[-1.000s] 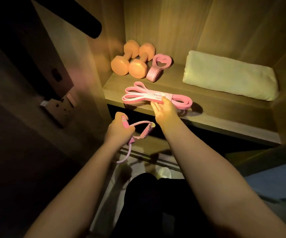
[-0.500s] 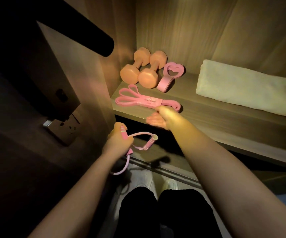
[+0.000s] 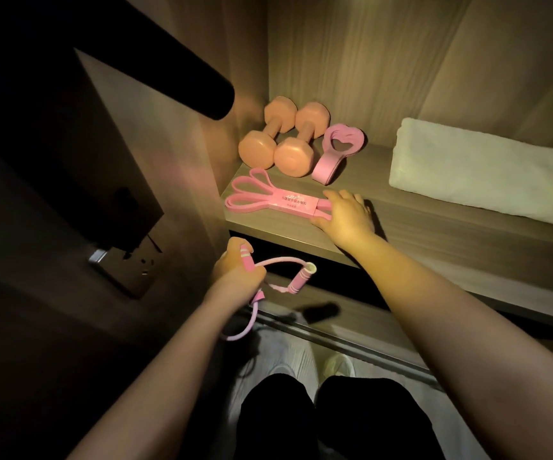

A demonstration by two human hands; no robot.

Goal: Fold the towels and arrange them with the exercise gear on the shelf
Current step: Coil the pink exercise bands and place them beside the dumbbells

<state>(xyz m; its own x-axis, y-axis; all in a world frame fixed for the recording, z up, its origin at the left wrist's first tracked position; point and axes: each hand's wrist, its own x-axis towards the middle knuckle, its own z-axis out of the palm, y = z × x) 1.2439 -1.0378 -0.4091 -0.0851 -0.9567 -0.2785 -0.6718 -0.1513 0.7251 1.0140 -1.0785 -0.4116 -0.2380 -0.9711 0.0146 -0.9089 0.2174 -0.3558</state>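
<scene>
Far left, in the gloom, a wall socket (image 3: 129,272) sits low on the dark panel. Next across, the left hand (image 3: 235,265) hangs below the shelf edge, fingers curled tight round one striped pink handle of the pull rope (image 3: 247,260). The rope's tube arcs over to the second handle (image 3: 302,276), which dangles free, and another loop droops beneath the wrist. Up on the shelf (image 3: 434,234), at its left end near the front edge, lies the flat pink resistance band (image 3: 262,200), loops fanned to the left, a printed pink sleeve round its middle. Behind it, tucked into the far left corner, two orange dumbbells (image 3: 257,149) lie side by side. Just right of them a small pink band (image 3: 336,151) curls into a heart-shaped loop. Now the right hand (image 3: 348,214): palm down, fingers spread and relaxed, laid over the right end of the resistance band, thumb on the near side. Well to the right, apart from the gear, a folded pale towel (image 3: 487,171) rests along the shelf toward the back wall. Down below, dark trouser legs and pale shoes (image 3: 338,365) on the floor
</scene>
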